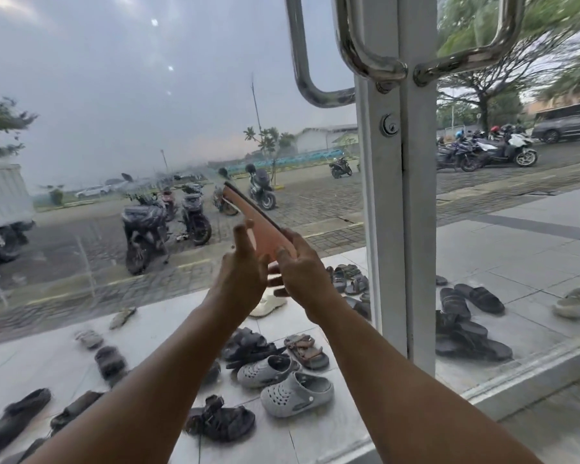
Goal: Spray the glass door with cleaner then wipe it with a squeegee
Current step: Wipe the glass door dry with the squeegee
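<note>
The glass door (148, 128) fills the left of the view, its pane hazy and streaked with wet drips. An orange squeegee (252, 216) with a dark rubber blade edge is tilted against the glass, blade pointing up and left. My right hand (302, 269) grips the squeegee at its lower end. My left hand (241, 266) is raised just left of it, fingers spread and touching the squeegee's side. No spray bottle is visible.
The white door frame (385, 229) with a lock (389, 125) stands right of my hands, and chrome pull handles (352, 55) hang above. A second glass panel (516, 229) lies further right. Outside are several sandals on the tiled step and parked motorbikes.
</note>
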